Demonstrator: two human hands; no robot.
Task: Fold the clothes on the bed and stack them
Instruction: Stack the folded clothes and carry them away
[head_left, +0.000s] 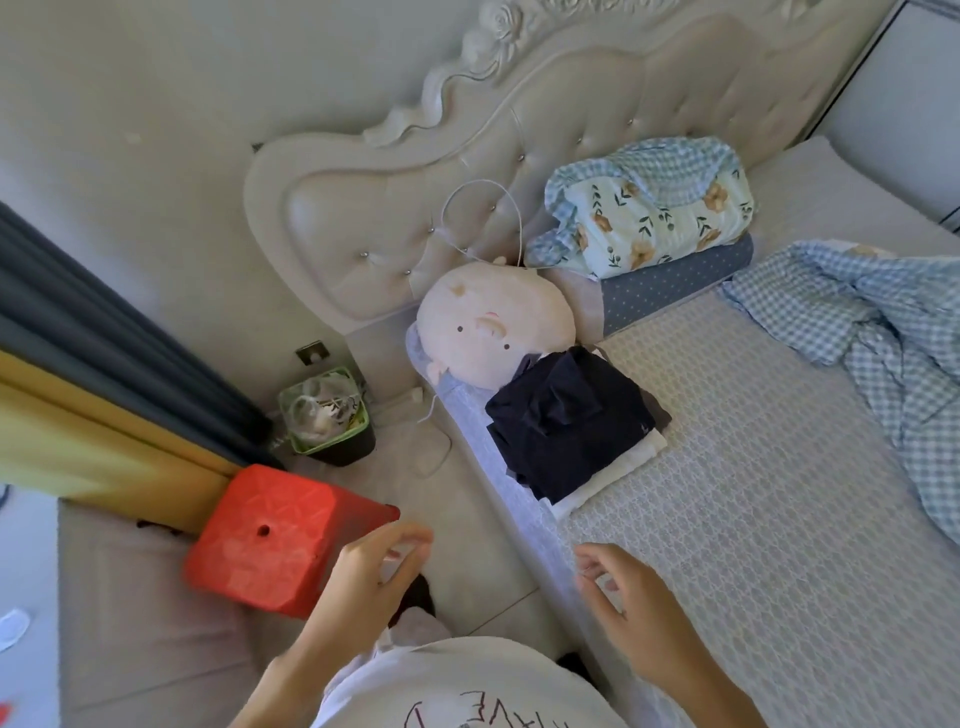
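From the head view, the left hand (376, 564) and right hand (621, 587) hang loosely curled and hold nothing. A dark folded stack (569, 423) sits at the bed (753, 493) edge beside a plush pillow (493, 322). Adding to it carelessly could tip it floorward; the checked blanket (883, 332) lies unfolded.

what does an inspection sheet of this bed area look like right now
surface: bed mat, textured, partly bare
job's things: folded dark clothes stack near edge; checked blue garment unfolded, far side
clutter: plush pillow; floral bundle on dotted pillow
hands: left hand and right hand loosely curled, holding nothing
cables: white cable looped at headboard
surroundings: red stool, waste bin, curtains
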